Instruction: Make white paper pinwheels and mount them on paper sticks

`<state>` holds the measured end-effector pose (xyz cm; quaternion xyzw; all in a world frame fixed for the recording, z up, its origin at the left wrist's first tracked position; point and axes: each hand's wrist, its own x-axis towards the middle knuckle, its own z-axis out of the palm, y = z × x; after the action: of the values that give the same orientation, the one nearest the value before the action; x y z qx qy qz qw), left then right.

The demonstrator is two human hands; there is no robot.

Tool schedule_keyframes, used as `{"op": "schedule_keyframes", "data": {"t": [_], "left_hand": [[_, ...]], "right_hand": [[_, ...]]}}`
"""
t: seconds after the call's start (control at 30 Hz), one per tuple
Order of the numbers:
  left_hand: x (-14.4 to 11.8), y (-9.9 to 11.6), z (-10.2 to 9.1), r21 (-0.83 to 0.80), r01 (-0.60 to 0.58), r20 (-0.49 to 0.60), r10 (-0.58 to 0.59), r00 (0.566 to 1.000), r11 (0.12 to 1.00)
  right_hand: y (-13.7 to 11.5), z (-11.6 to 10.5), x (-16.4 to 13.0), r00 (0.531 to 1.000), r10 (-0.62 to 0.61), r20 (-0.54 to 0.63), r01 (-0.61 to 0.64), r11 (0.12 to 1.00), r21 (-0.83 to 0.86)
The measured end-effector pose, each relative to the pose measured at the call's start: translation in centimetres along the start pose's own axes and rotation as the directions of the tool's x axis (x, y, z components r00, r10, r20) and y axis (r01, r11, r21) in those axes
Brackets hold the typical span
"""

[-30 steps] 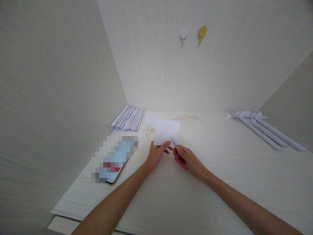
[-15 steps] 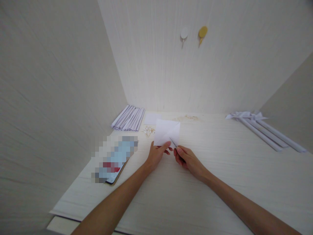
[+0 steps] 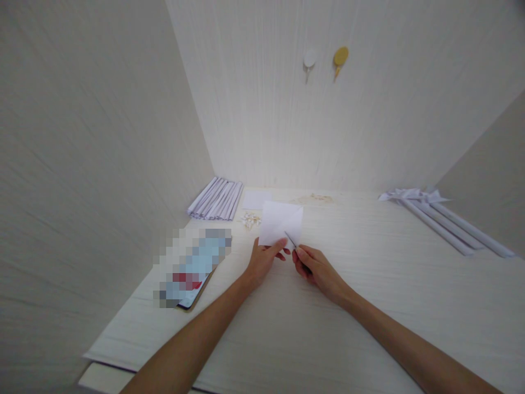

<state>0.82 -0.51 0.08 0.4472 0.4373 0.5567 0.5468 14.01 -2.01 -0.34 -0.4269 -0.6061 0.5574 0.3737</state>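
Left hand (image 3: pixel 262 261) pinches a creased white paper square (image 3: pixel 281 223); right hand (image 3: pixel 318 268) grips a thin blade (image 3: pixel 290 239) against it.

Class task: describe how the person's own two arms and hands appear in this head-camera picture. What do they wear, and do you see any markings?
Both forearms are bare as far as the picture's lower edge: no sleeves show. The left hand and right hand wear no gloves. No ring, watch, bracelet or marking can be made out, though the hands are small in the frame. The nails look short.
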Motion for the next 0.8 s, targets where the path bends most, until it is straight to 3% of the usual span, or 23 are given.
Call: {"op": "schedule_keyframes", "data": {"t": [0.8], "left_hand": [[0.06, -0.17, 0.02, 0.022, 0.027, 0.025, -0.028, 0.999, 0.999]], "right_hand": [[0.17, 0.11, 0.11, 1.0, 0.028, -0.006, -0.028, 0.999, 0.042]]}}
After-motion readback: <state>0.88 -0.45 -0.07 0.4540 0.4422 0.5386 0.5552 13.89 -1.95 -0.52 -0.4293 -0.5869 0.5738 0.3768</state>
